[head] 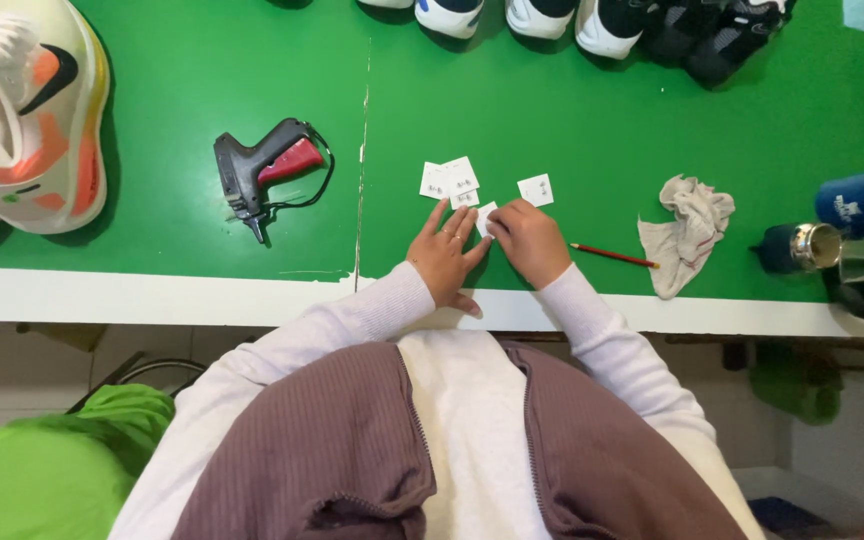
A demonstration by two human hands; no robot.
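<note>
Our left hand (444, 255) and right hand (529, 240) pinch one small white paper tag (485, 217) between fingertips (early, we judge), while four loose white paper tags (462, 181) wait at twelve o'clock.

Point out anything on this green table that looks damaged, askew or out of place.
The green table has a cracked seam running from near its back down to the front edge, with chipped white patches showing through. A crumpled rag lies beside a red pencil. The small white tags lie scattered and overlapping by the hands. Nothing is spilled.
</note>
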